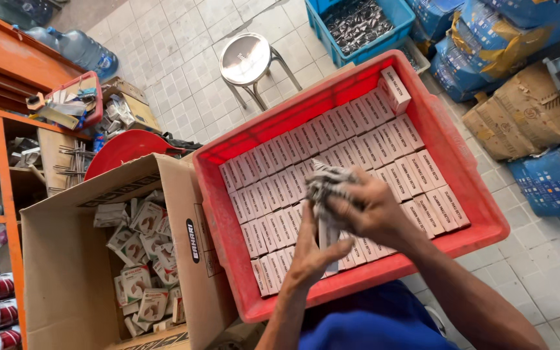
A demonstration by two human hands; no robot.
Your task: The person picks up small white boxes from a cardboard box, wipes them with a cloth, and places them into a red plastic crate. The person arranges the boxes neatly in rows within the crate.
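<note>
While the left hand [312, 256] grips a small white box [328, 238] upright, its long axis toward twelve o'clock, the right hand [372, 210] at one o'clock clutches what seems a crumpled cloth [324, 185] against its top, over the red crate [481, 194].

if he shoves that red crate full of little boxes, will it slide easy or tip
The red crate probably feels heavy: small white boxes fill it in tight rows. Tipping seems unlikely, being wide and shallow. One box lying loose on top might shift.
</note>
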